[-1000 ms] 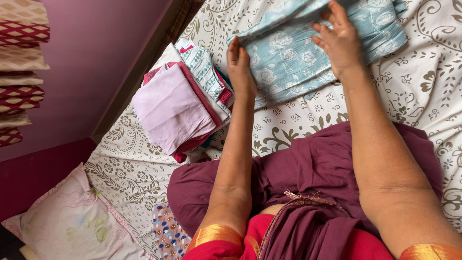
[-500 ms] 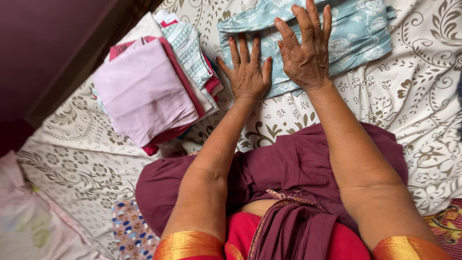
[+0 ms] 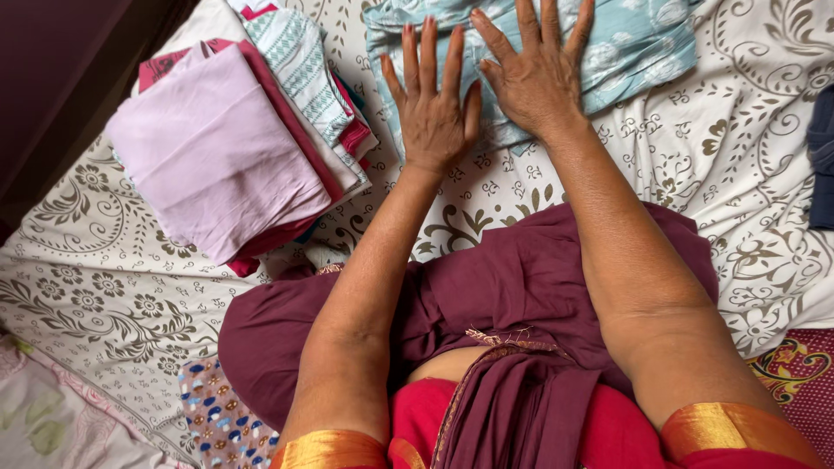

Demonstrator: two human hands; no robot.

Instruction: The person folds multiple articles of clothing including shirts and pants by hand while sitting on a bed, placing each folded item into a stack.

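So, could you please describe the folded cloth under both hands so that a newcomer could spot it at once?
Start at the cream bedsheet with brown floral print. At its top edge, right of the stack of folded clothes, lies the pale blue folded cloth, pressed flat by the left hand and right hand. It alone is light blue with white flowers.

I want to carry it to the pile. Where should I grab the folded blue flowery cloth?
Probably by the near folded edge of the blue flowery cloth, coming from the bedsheet side. It lies flat under the left hand and right hand, so slide your fingers underneath there.
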